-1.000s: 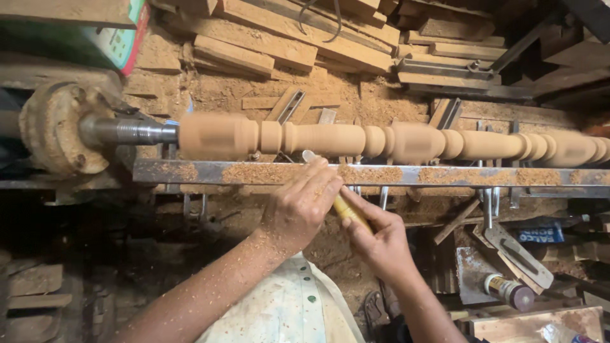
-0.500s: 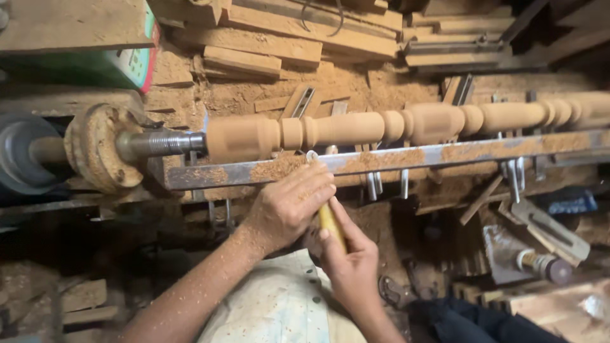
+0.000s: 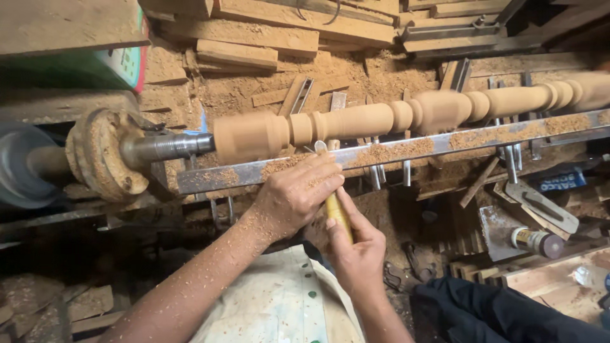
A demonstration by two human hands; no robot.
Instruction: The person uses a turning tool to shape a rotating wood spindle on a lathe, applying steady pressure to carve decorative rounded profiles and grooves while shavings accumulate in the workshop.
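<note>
Chisel (image 3: 335, 213) with a yellow handle sits in both hands, and its metal tip pokes up to touch the long wooden spindle (image 3: 368, 119). The spindle lies sideways on the lathe, held at one end by a metal shaft (image 3: 166, 147) next to a rusty round pulley (image 3: 101, 155), so it can be shaped all the way round. A long metal tool rest (image 3: 406, 150) runs just under the spindle. The left hand (image 3: 293, 194) lies on this bar, closed over the front of the chisel, likely to keep the tip from jumping. The right hand (image 3: 357, 251) is closed around the handle lower down, where it can steer. Sawdust covers the bar, the arms and the bench (image 3: 241, 89) behind. Wood planks (image 3: 236, 53) are piled at the back, out of the way.
</note>
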